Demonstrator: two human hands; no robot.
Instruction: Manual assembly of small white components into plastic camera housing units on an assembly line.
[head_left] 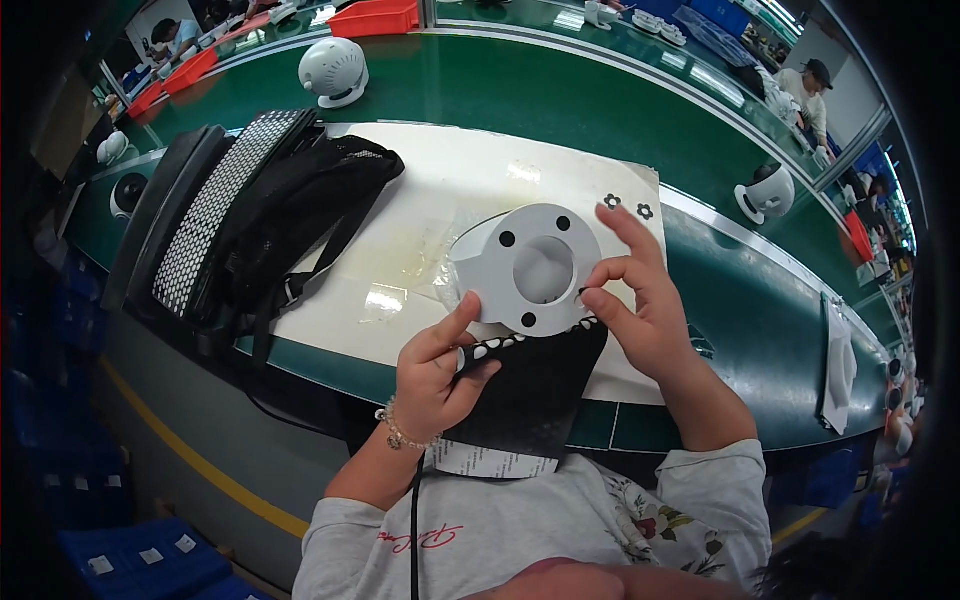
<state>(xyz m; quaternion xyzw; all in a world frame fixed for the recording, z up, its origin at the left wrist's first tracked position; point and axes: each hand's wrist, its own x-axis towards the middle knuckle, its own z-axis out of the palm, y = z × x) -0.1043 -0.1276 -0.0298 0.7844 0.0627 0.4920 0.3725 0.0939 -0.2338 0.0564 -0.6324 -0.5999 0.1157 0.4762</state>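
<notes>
A white plastic base (487,260) with a round hollow lies bottom up on a pale board. Several round black pads sit on its rim. My left hand (437,372) is closed round the folded edge of a black adhesive pad sheet (530,390), where white round gaps show. The left thumb touches the base's lower left side. The sheet hangs down over the table's front edge toward my lap. At the base's right rim, my right hand (640,315) pinches a small black pad (582,294) between thumb and forefinger, its other fingers raised. Those fingertips partly hide that pad.
A black mesh bag (310,200) lies on the board's left, beside a black padded piece with a white-dotted strip. White rounded devices (334,73) stand on the green belt beyond. Two flower-shaped black pieces (612,202) lie at the board's right corner. Other people work farther off.
</notes>
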